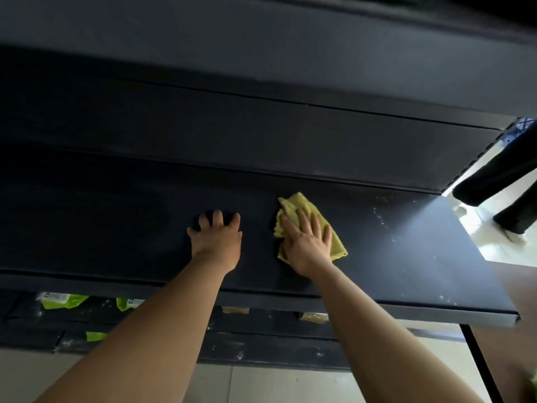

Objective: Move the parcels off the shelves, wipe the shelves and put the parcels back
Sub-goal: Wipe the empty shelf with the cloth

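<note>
Dark flat metal shelf (116, 228) runs left to right, rigid underhand, while green-labelled parcels (62, 299) sit on the level below. Crumpled yellow cloth (293, 205) lies mid-shelf — soft, light, probably best driven by flat pressure; its length points toward the back. Right hand (308, 245) presses it, fingers spread; left hand (216, 241) braces beside, fingers splayed, holding nothing.

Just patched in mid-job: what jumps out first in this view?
The crumpled yellow cloth stands out most, pressed under the right hand mid-way along the dark metal shelf. The left hand rests on the shelf beside it. White specks dot the shelf's right end; green-labelled parcels show below it, at left.
</note>
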A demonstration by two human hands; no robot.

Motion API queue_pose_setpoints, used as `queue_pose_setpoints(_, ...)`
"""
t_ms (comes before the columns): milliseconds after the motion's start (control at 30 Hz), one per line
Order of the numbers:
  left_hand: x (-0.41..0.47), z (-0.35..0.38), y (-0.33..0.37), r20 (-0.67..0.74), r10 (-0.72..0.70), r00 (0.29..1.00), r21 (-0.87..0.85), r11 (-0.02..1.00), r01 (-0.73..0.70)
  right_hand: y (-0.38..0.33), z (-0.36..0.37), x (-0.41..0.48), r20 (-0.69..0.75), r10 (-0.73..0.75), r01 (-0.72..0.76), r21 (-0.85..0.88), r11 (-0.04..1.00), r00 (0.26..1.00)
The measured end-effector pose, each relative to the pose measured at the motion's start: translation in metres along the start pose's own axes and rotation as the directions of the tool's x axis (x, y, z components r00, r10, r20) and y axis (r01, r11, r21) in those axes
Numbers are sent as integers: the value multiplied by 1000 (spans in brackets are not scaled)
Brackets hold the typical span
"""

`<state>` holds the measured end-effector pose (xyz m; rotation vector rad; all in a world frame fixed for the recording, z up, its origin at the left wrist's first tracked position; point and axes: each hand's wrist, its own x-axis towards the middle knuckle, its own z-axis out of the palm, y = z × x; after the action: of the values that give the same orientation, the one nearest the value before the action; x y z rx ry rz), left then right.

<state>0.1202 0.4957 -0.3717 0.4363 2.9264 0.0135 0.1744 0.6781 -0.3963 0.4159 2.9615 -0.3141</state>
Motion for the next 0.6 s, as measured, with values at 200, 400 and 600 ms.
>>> queue_pose_setpoints(200, -25, 0, -14, -37, 108, 993, -35, 993, -109, 34, -6, -46, -61, 25, -24, 7, 1000, 998)
queue_pose_setpoints(400, -48, 0, -43, -42, 113, 993, -62, 991, -115, 52, -9, -77, -42, 290, -290, 8, 957, 956)
queue_pose_setpoints(600, -68, 1, -71, -58, 99, 993, -73, 992, -103, -12, 6, -79, 12, 167, -168, 38, 985, 986)
